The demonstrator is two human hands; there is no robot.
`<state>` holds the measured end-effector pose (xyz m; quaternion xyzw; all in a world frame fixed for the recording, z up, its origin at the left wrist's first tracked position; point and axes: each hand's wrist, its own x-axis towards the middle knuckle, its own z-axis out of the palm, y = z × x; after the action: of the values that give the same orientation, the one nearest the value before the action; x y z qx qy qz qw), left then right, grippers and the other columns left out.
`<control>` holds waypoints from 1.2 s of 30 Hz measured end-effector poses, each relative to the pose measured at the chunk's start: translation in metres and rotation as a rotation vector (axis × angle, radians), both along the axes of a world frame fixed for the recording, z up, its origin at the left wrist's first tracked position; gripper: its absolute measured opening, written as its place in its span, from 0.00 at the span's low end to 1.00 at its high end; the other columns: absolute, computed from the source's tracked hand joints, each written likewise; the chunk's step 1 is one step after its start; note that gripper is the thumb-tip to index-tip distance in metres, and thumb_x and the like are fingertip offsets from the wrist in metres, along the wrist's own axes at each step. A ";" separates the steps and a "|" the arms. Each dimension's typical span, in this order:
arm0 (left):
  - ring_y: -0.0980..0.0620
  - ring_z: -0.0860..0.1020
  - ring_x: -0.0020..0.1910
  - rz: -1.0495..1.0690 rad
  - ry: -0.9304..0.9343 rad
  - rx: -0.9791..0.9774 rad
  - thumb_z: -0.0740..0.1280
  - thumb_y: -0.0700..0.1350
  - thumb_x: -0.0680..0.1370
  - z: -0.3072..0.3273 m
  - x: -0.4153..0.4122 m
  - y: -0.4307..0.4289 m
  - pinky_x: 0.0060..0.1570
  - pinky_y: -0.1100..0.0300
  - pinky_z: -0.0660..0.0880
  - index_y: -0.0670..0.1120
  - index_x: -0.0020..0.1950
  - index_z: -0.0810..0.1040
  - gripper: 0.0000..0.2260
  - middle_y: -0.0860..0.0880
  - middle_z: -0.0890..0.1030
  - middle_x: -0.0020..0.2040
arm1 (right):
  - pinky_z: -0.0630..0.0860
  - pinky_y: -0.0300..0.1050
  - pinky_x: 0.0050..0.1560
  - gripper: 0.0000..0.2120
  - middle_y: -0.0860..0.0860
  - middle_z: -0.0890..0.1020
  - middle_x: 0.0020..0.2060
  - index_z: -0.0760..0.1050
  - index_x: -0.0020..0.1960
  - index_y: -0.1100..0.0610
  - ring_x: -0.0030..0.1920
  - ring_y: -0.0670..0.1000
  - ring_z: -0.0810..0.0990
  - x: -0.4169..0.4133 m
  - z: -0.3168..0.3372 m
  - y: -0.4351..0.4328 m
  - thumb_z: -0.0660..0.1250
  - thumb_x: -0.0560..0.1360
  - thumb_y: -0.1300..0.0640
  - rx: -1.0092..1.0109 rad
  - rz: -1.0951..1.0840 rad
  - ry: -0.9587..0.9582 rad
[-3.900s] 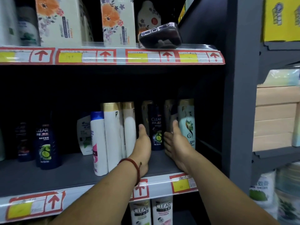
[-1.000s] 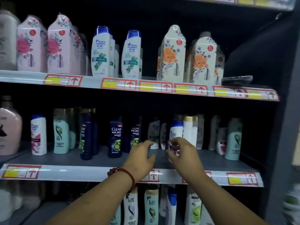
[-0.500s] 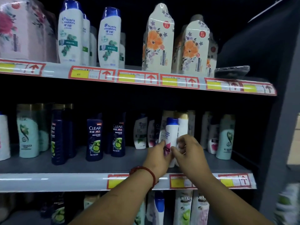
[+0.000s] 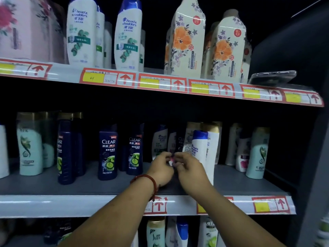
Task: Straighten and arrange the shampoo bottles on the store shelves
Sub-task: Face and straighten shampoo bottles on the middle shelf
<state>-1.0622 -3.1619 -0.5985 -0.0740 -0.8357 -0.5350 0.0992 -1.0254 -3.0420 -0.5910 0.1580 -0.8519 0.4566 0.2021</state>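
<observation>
Your left hand (image 4: 161, 169) and right hand (image 4: 188, 168) reached forward with both forearms raised to the middle shelf (image 4: 71, 189). Their curled fingertips met around a small pink-and-white patch (image 4: 170, 160), and whether they gripped it could not be told. A red cord bracelet (image 4: 151, 180) circled your left wrist. The blue-capped white Head & Shoulders bottle (image 4: 200, 145) stood upright just beside your right hand, its base hidden behind it. 2 dark blue CLEAR bottles (image 4: 107, 152) stood to the left.
</observation>
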 end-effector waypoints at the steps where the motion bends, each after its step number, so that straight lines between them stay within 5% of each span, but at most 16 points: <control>1: 0.49 0.73 0.67 -0.013 -0.009 0.028 0.63 0.32 0.78 -0.002 -0.005 -0.001 0.69 0.57 0.69 0.43 0.73 0.69 0.24 0.45 0.75 0.68 | 0.68 0.35 0.63 0.19 0.50 0.79 0.63 0.71 0.71 0.56 0.64 0.47 0.75 -0.006 -0.001 -0.005 0.59 0.82 0.64 0.003 -0.001 -0.043; 12: 0.54 0.70 0.69 -0.147 -0.054 0.121 0.63 0.36 0.80 -0.022 -0.029 0.002 0.72 0.57 0.65 0.50 0.78 0.62 0.28 0.54 0.70 0.71 | 0.66 0.37 0.58 0.20 0.58 0.78 0.62 0.67 0.73 0.59 0.63 0.56 0.76 -0.022 -0.015 -0.011 0.56 0.81 0.64 0.025 -0.261 -0.097; 15: 0.58 0.69 0.63 -0.177 -0.055 0.116 0.60 0.34 0.81 -0.022 -0.030 0.003 0.65 0.65 0.65 0.49 0.78 0.63 0.26 0.56 0.71 0.62 | 0.74 0.44 0.59 0.17 0.59 0.81 0.56 0.70 0.67 0.60 0.57 0.59 0.79 -0.023 -0.016 -0.015 0.58 0.79 0.64 0.003 -0.310 -0.113; 17: 0.59 0.67 0.63 -0.187 -0.057 0.104 0.59 0.34 0.82 -0.020 -0.029 0.002 0.64 0.67 0.63 0.49 0.78 0.61 0.26 0.53 0.71 0.68 | 0.75 0.50 0.61 0.15 0.60 0.81 0.55 0.69 0.64 0.60 0.57 0.60 0.79 -0.026 -0.014 -0.017 0.59 0.78 0.65 -0.019 -0.316 -0.152; 23: 0.52 0.61 0.77 -0.244 -0.104 0.081 0.55 0.30 0.81 -0.019 -0.027 0.003 0.76 0.60 0.55 0.48 0.81 0.52 0.30 0.48 0.60 0.79 | 0.67 0.53 0.72 0.24 0.59 0.73 0.68 0.65 0.71 0.60 0.69 0.59 0.70 -0.032 -0.010 -0.018 0.59 0.75 0.65 -0.136 -0.238 -0.305; 30: 0.55 0.69 0.64 -0.080 -0.026 0.079 0.60 0.34 0.81 -0.019 -0.027 0.000 0.63 0.68 0.63 0.47 0.79 0.61 0.27 0.49 0.67 0.71 | 0.71 0.55 0.68 0.22 0.55 0.78 0.63 0.66 0.71 0.53 0.63 0.56 0.76 -0.030 -0.016 -0.016 0.58 0.78 0.65 -0.168 -0.186 -0.277; 36: 0.51 0.68 0.72 -0.060 -0.052 0.080 0.61 0.35 0.80 -0.018 -0.021 0.001 0.73 0.59 0.63 0.48 0.78 0.59 0.27 0.47 0.66 0.76 | 0.65 0.54 0.73 0.30 0.54 0.70 0.73 0.56 0.79 0.51 0.71 0.55 0.69 -0.033 -0.018 -0.018 0.58 0.79 0.60 -0.120 -0.137 -0.259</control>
<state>-1.0836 -3.1612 -0.6165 -0.0811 -0.8133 -0.5726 0.0641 -1.0579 -3.0603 -0.6090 0.0268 -0.8509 0.5082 0.1302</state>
